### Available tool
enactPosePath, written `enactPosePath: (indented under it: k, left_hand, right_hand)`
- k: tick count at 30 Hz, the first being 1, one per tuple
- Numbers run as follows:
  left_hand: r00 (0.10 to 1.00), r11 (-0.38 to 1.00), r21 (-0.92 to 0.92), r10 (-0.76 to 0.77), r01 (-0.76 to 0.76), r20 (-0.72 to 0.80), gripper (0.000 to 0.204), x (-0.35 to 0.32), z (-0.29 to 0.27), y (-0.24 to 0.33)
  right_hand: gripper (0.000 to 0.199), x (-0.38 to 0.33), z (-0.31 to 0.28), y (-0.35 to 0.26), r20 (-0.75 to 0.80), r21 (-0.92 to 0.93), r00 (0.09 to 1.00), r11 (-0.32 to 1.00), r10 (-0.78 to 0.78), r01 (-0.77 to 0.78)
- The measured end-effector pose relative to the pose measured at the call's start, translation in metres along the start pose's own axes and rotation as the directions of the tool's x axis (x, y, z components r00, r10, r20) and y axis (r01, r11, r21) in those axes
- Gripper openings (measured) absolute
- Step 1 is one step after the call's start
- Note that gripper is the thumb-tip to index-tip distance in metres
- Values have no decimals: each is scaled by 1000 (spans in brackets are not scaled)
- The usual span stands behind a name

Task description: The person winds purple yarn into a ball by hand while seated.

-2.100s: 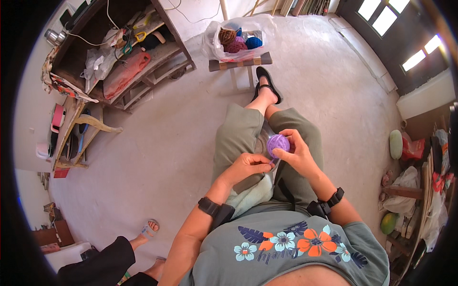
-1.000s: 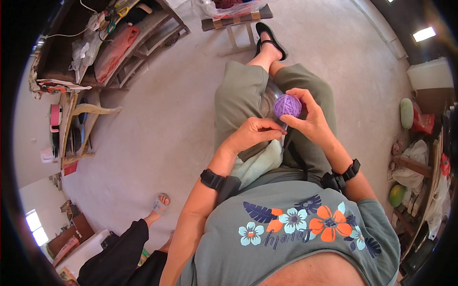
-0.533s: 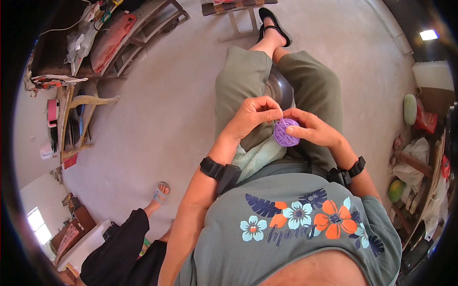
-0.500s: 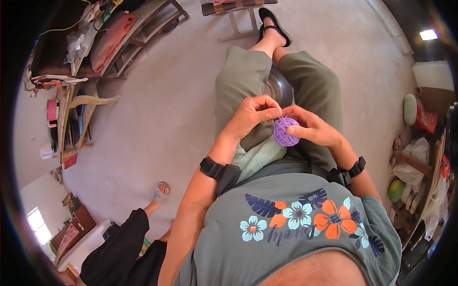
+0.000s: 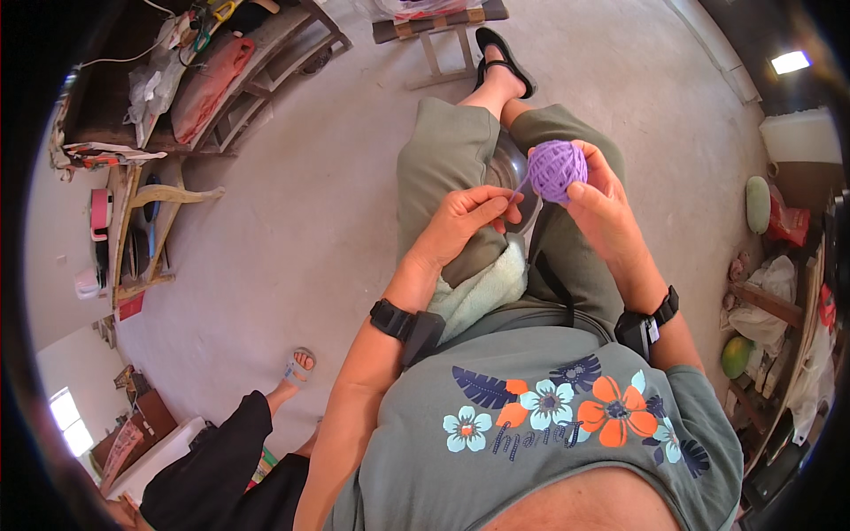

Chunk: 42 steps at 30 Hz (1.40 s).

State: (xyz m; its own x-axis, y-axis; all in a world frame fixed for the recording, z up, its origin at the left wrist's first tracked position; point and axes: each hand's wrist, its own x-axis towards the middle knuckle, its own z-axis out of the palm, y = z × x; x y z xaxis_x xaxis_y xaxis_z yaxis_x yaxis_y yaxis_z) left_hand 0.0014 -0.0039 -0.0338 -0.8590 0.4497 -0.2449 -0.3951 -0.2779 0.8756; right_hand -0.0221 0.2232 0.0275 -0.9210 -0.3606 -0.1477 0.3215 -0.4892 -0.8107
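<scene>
A ball of purple yarn (image 5: pixel 557 172) is gripped by my right hand (image 5: pixel 599 196), thumb in front and fingers behind it, above my right thigh. From the ball's left side a short strand of yarn (image 5: pixel 522 187) runs down to my left hand (image 5: pixel 479 215), which pinches it between thumb and fingers. The two hands are a little apart, the right one farther out. Under my left wrist lies a pale green cloth (image 5: pixel 482 288) on my lap. Between my knees a round, shiny metal bowl or basin (image 5: pixel 507 168) is partly hidden by my legs and hands.
A wooden bench (image 5: pixel 440 26) stands ahead beyond my feet. Shelving with bags lies at the far left, near a wooden rack (image 5: pixel 177 193). Another person's sandalled foot (image 5: pixel 300 365) rests on the floor at left. Along the right wall are bags and a green melon (image 5: pixel 736 354).
My right hand has lifted the yarn ball up and away from the left hand. A longer strand now stretches between them. The left hand has shifted slightly down.
</scene>
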Motion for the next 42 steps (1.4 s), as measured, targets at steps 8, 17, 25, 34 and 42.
enactPosePath:
  k: [8,17,25,34,42]
  left_hand:
    - [991,997,19,-79,77,109,26,-7,4,10]
    - [998,998,-62,8,-5,54,9,-5,-5,1]
    - [1000,999,-51,-14,14,-10,9,0,0,5]
    - [998,992,-125,-18,10,-62,18,1,2,0]
    - [996,994,64,-92,91,18,22,-4,8,10]
  right_hand:
    - [53,14,-9,19,-204,-335,975,942,-92,19]
    - [40,-5,-8,21,7,-596,961,773,276,-218]
    - [44,-12,-12,18,236,-539,778,744,582,-394]
    - [53,-10,1,7,214,-208,951,962,222,-178]
    - [56,1,4,-20,47,-29,993,993,-113,114]
